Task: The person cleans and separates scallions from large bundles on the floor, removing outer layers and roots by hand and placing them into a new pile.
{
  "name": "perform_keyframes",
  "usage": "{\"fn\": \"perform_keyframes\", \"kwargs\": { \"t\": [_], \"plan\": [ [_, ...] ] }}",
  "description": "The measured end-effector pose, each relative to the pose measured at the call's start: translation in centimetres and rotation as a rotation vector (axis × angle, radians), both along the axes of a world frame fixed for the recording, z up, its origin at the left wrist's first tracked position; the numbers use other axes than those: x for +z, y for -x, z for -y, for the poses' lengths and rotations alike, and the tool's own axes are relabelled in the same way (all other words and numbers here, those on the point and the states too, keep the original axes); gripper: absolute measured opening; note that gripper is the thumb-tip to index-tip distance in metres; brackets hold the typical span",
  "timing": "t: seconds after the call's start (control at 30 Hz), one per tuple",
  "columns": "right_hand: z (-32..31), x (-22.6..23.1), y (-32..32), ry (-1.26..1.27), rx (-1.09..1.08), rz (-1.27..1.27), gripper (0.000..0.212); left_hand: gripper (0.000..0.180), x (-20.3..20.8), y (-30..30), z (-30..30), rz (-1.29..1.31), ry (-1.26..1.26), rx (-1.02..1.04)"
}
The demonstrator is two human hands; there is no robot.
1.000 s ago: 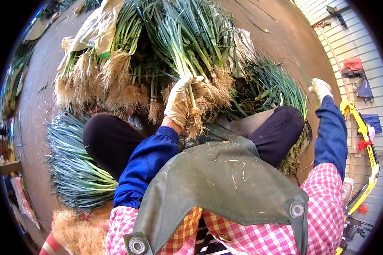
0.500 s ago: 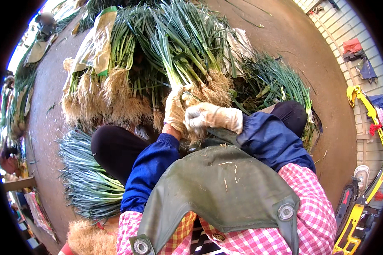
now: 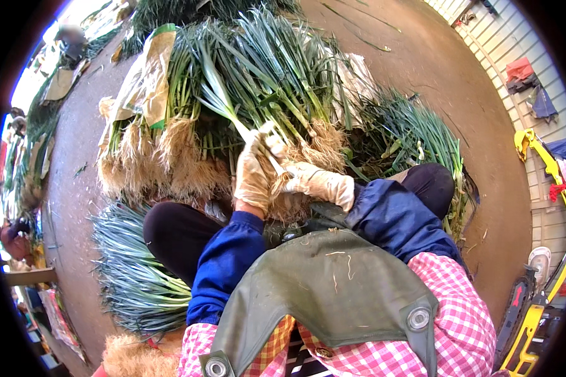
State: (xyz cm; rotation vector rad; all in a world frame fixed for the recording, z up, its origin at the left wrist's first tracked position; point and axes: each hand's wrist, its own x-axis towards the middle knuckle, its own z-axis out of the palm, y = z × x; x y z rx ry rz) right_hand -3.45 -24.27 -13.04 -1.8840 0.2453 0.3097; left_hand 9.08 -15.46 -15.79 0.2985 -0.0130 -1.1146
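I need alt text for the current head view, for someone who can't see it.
The gloved left hand grips a leafy stalk, with the gloved right hand at its root end. Bunches with shaggy roots lie just ahead; another leafy pile lies beside the left knee.

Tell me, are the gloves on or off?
On: pale gloves cover the left hand, holding a leafy stalk, and the right hand.

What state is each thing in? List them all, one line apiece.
Held onion: slanted, leaves upward.
Left grip: gloved, closed around the onion's stem.
Right grip: gloved, at the stem's lower end; pinch unclear.
Rooted onions: bundled, roots attached.
Left pile: lying flat, leaves pointing left.
Tan sheet: creased, draped over onions.
Apron: worn, specked with stringy bits.
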Motion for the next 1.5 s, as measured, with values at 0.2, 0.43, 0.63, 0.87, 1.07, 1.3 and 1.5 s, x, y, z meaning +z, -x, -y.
{"fn": "perform_keyframes", "kwargs": {
  "t": [0.2, 0.43, 0.63, 0.87, 1.07, 1.3, 1.5],
  "plan": [
    [2.7, -3.9, -0.8, 0.494, -0.324, 0.220, 0.025, 0.025, -2.1, 2.4, 0.1, 0.245, -0.364, -0.099],
    [9.2, -3.2, -5.4, 0.862, -0.612, -0.012, 0.027, 0.024, -2.3, 1.9, -0.3, 0.077, -0.383, -0.021],
    [15.0, -8.5, -6.6, 1.618, -0.401, -0.083, 0.027, 0.019, -1.1, 3.9, 0.8, -0.098, -0.288, -0.218],
    [14.3, 1.2, -8.4, -0.269, -0.422, -0.169, 0.021, 0.022, -1.0, 3.1, -1.0, 0.112, -0.456, -0.044],
    [10.9, -1.7, -7.4, -0.335, -0.396, -0.241, 0.025, 0.033, 0.5, 4.9, -0.7, -0.158, -0.188, -0.131],
    [11.3, -5.0, -10.0, -0.391, -0.597, 0.007, 0.033, 0.012, 0.7, 5.9, -0.1, -0.051, -0.238, -0.287],
    [8.0, -3.8, -10.3, 0.759, -0.669, 0.149, 0.055, 0.015, -1.1, 4.4, -1.3, -0.036, -0.253, -0.157]
  ]
}}
